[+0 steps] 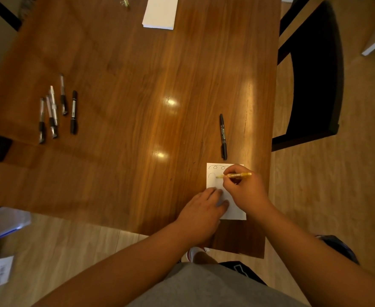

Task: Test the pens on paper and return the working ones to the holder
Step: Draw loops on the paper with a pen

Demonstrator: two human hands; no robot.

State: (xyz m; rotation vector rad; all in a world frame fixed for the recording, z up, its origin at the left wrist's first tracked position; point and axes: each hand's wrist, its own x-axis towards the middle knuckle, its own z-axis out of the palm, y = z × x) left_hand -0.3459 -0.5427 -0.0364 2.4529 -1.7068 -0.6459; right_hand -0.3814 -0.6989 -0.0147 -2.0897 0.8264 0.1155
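The right hand (245,187) pinches a yellow pen (234,175), tip down on the small white paper (213,180) near the table's (138,107) front edge. The left hand (201,209) lies flat, fingers spread, pinning that sheet. A black marker (223,136) lies just beyond; five more pens (56,109) sit far left.

Wooden counter (138,85) and the items lying on it.
Five pens (56,109) far left; black marker (223,137) just beyond scribbled paper (213,173); white pad (160,12) at far edge.
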